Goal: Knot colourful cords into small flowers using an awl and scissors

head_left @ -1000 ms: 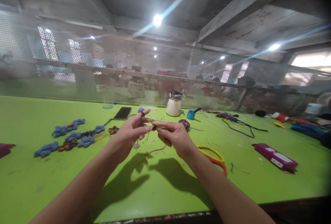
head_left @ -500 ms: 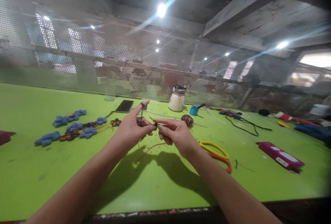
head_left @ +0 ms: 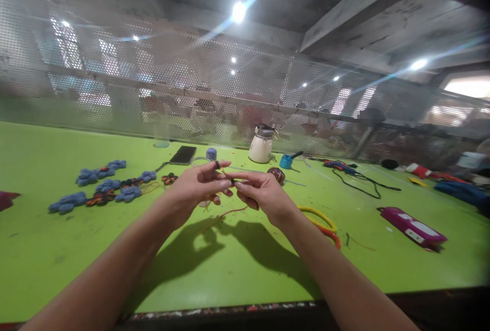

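My left hand [head_left: 197,185] pinches a small dark piece of crochet work [head_left: 231,181] between thumb and fingers. Dark yarn [head_left: 217,165] loops round its index finger. Against the same piece, my right hand [head_left: 262,191] is closed on a thin golden crochet hook [head_left: 225,173], which points up and left toward the left index finger; its handle is hidden in the fingers. An orange strand of yarn [head_left: 234,211] hangs below the hands. Behind the right hand sits a multicoloured yarn ball [head_left: 276,175].
Crocheted blue flowers [head_left: 69,202] lie left on the green table [head_left: 191,275], near a phone [head_left: 182,155]. A cream jug [head_left: 261,147] and blue pot [head_left: 285,161] stand behind. Yellow and orange rings [head_left: 319,217], a magenta case [head_left: 412,228] and dark cords [head_left: 356,174] lie right.
My left index finger has come down from its raised position toward the crochet work, bringing the looped yarn lower. A blue-grey spool behind it now shows more fully. My right hand stays nearly in place.
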`<state>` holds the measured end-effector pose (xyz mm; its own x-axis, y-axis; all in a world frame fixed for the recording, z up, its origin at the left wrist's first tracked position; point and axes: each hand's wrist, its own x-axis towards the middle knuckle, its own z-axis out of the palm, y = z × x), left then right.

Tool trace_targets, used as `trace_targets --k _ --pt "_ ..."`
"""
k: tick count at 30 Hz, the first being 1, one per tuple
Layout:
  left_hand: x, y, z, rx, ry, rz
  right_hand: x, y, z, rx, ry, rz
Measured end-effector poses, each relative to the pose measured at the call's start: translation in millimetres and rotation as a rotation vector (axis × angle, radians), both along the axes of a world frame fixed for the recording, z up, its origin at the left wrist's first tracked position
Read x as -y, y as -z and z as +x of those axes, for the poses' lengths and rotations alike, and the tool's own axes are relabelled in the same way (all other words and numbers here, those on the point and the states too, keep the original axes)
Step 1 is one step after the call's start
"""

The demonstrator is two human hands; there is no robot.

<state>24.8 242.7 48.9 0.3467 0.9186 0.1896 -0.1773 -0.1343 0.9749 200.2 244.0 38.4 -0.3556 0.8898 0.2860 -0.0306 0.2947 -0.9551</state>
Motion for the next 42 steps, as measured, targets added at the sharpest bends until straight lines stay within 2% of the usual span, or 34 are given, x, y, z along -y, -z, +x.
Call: trace_targets --k 4,8,11,17,27,30,36,42 --pt "0 -0.1 0 0.034 -0.016 -0.082 -2 1.8 0 0.060 -0.009 0.050" --pt "-1 1.1 0 -0.123 -0.103 0.037 -3 3.8 -1 0.105 0.016 0.096" --pt "1 0.5 1 -0.183 -0.113 0.105 -4 4.8 -1 0.108 0.030 0.115" --pt "2 2.1 7 -0.150 -0.090 0.125 -3 5.7 -1 0.155 0.070 0.151" --pt "-2 8.6 7 -0.043 -0.227 0.002 1 6.7 -6 0.134 0.121 0.122" --pt "-1 6.5 8 -0.133 -0.228 0.084 0 7.8 -7 0.112 0.130 0.132" --pt "2 3.7 10 -0.370 -0.316 0.312 0 7.1 -7 0.114 0.129 0.138" --pt "2 9.2 11 -0.325 -0.211 0.327 0 5.9 -5 0.116 0.116 0.105"
